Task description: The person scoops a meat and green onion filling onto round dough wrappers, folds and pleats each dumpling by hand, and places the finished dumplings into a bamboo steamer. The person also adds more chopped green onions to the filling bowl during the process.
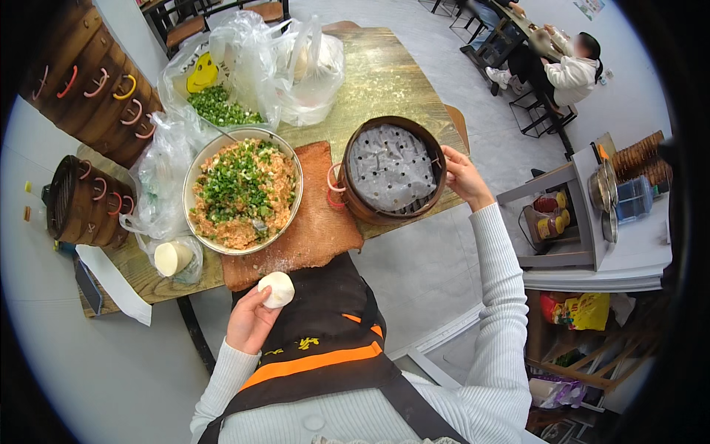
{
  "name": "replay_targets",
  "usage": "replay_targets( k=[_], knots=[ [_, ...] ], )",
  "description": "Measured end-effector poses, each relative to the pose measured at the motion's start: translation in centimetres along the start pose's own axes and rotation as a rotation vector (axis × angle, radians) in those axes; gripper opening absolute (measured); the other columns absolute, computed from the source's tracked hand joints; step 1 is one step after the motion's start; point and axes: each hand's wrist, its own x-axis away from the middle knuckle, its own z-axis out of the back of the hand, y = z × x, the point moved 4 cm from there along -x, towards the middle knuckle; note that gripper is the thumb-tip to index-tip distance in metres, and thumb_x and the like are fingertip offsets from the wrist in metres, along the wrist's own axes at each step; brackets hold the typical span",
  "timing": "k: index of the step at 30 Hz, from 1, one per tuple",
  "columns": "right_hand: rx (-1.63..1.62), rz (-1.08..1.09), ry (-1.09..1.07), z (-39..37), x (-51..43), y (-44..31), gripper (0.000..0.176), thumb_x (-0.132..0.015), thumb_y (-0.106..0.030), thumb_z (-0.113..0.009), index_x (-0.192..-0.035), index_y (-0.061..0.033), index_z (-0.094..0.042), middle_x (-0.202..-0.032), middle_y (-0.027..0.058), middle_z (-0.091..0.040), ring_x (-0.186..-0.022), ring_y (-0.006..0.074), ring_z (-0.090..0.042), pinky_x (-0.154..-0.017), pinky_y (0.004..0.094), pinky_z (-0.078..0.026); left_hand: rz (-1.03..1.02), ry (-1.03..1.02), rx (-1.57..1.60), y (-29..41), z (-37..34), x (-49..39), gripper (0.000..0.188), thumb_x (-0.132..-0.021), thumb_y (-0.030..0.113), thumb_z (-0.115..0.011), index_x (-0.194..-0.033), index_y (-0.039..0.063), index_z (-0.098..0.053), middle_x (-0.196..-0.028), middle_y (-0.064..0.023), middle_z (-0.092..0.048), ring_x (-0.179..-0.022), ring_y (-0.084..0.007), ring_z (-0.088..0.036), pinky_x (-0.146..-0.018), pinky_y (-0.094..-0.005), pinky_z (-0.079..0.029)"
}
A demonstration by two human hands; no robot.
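My left hand [254, 320] holds a round white piece of dough [277, 289] between thumb and fingers, just off the table's near edge. With my right hand [465, 176] I grip the right rim of a round bamboo steamer [438, 198], which is lined with perforated white paper [392, 165]. A wide bowl of orange-pink filling [242, 191] topped with chopped green onion sits left of the steamer. A handle leans on its far rim. The orange-brown cloth [316, 222] lies partly under the bowl, with white powder near its front edge. A stack of pale round wrappers [172, 258] rests on plastic at the left.
Plastic bags, one with chopped green onion [222, 105], stand at the back of the wooden table [383, 72]. Bamboo steamer stacks [89, 202] with coloured handles fill the left. A shelf unit [554, 216] stands right. People [571, 75] sit at a far table.
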Motion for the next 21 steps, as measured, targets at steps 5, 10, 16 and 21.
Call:
replay_targets(
  k=[5, 10, 16, 21],
  knots=[
    [0.074, -0.061, 0.060, -0.3, -0.6, -0.4, 0.013, -0.098, -0.006, -0.047, -0.107, -0.0043, -0.055, -0.073, -0.0076, -0.047, -0.055, 0.0005, -0.034, -0.051, 0.0154, -0.030, 0.009, 0.012, 0.007, 0.0, 0.0, -0.2, 0.038, -0.092, 0.005, -0.054, -0.127, -0.006, -0.047, -0.123, -0.0145, -0.057, -0.115, -0.0249, -0.056, -0.103, -0.0370, -0.044],
    [0.240, -0.055, 0.215, 0.2, -0.6, -0.9, 0.015, -0.094, -0.014, -0.058, -0.104, -0.0034, -0.059, -0.079, -0.0062, -0.055, -0.063, 0.0019, -0.045, -0.057, 0.0180, -0.038, 0.032, -0.015, 0.003, -0.1, -0.1, -0.9, 0.037, -0.092, 0.005, -0.053, -0.127, -0.006, -0.047, -0.122, -0.0144, -0.058, -0.115, -0.0248, -0.056, -0.103, -0.0372, -0.043],
    [1.202, 0.378, 0.306, -6.3, 3.3, -7.8, 0.012, -0.080, -0.012, -0.071, -0.084, -0.0016, -0.069, -0.073, 0.0016, -0.057, -0.071, 0.0114, -0.052, -0.062, 0.0268, -0.043, 0.032, -0.004, 0.017, 0.3, 0.2, -0.8, 0.034, -0.093, 0.004, -0.052, -0.124, -0.008, -0.048, -0.122, -0.0152, -0.058, -0.115, -0.0242, -0.056, -0.103, -0.0375, -0.044],
    [1.501, 0.416, 0.095, -10.7, 4.0, -7.0, 0.005, -0.074, -0.005, -0.068, -0.077, -0.0027, -0.067, -0.073, 0.0082, -0.055, -0.076, 0.0253, -0.056, -0.066, 0.0355, -0.045, 0.043, -0.032, 0.027, 0.6, 0.5, -1.2, 0.035, -0.093, 0.005, -0.051, -0.126, -0.006, -0.048, -0.123, -0.0144, -0.058, -0.115, -0.0244, -0.056, -0.102, -0.0374, -0.044]
  ],
)
